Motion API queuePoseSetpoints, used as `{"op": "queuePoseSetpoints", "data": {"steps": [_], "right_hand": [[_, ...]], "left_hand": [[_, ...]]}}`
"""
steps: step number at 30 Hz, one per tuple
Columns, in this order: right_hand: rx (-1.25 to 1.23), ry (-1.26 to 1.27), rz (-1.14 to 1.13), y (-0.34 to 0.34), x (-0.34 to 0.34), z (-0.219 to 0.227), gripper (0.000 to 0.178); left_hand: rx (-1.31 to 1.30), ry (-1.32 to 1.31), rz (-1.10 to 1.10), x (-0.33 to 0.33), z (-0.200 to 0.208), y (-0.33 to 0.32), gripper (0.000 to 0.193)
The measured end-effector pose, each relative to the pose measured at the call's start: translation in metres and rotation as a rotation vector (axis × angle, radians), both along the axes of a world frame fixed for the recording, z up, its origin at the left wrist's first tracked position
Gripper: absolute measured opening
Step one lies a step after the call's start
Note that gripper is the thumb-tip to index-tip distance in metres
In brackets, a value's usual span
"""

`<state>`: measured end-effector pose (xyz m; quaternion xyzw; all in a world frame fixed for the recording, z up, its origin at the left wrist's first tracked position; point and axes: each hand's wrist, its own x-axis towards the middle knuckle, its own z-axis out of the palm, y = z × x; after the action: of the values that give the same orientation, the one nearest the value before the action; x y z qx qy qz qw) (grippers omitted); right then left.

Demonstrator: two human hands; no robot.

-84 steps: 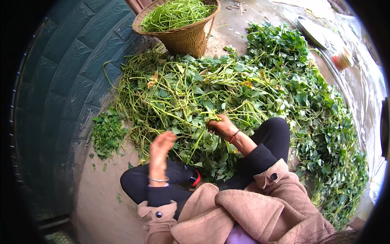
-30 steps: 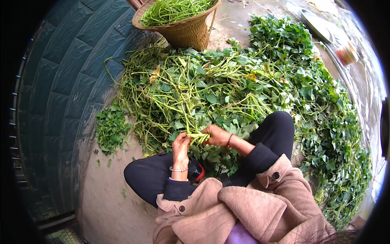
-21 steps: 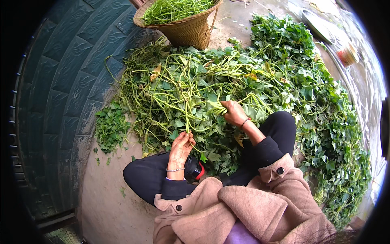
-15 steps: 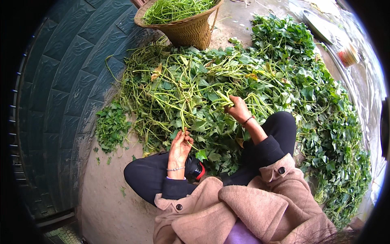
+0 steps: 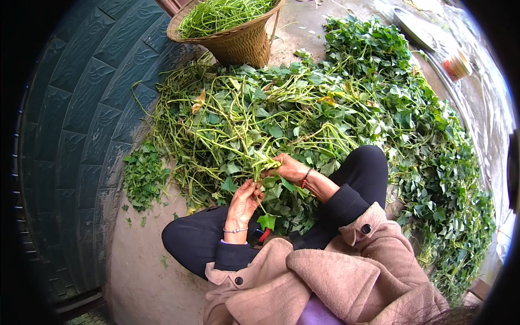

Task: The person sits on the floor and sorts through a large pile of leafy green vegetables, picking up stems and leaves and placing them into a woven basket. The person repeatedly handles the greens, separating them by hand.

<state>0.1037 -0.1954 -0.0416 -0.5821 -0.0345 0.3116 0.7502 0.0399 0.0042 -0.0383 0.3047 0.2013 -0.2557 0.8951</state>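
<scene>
Between my knees lies a broad heap of green leafy vines point(image 5: 227, 124) with long pale stems. My left hand point(image 5: 244, 201) pinches a thin vine stem, and a single green leaf point(image 5: 266, 221) hangs from its lower end. Close beside it, my right hand point(image 5: 290, 169) is closed round a small bundle of cut green stems point(image 5: 265, 161). The fingertips of both hands almost meet where the stem and the bundle come together; whether they touch I cannot make out.
A woven basket point(image 5: 238, 47) full of green stems point(image 5: 222, 19) stands at the far side. At left, a small leaf pile point(image 5: 145, 176) lies near the dark tiled wall point(image 5: 81, 119). More leafy vines point(image 5: 439, 179) stretch down the right, with a tub point(image 5: 456, 66) beyond.
My right hand has moved left and nearer with its stem bundle, up to my left hand. My left hand has stayed almost in place, still pinching the stem. The view has shifted slightly.
</scene>
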Motion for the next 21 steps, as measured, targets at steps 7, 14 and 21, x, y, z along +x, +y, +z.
{"op": "queuePoseSetpoints", "data": {"steps": [7, 14, 21], "right_hand": [[0.048, 0.089, -0.011, 0.002, -0.003, 0.001, 0.021], [-0.881, -0.551, -0.266, -0.024, 0.018, -0.037, 0.023], [-0.598, -0.377, -0.373, -0.040, 0.026, -0.010, 0.024]], "left_hand": [[0.021, 0.036, -0.029, -0.001, 0.004, 0.004, 0.013], [-0.087, -0.063, -0.040, 0.003, 0.020, -0.002, 0.015], [0.040, -0.088, 0.174, 0.004, 0.015, 0.008, 0.011]]}}
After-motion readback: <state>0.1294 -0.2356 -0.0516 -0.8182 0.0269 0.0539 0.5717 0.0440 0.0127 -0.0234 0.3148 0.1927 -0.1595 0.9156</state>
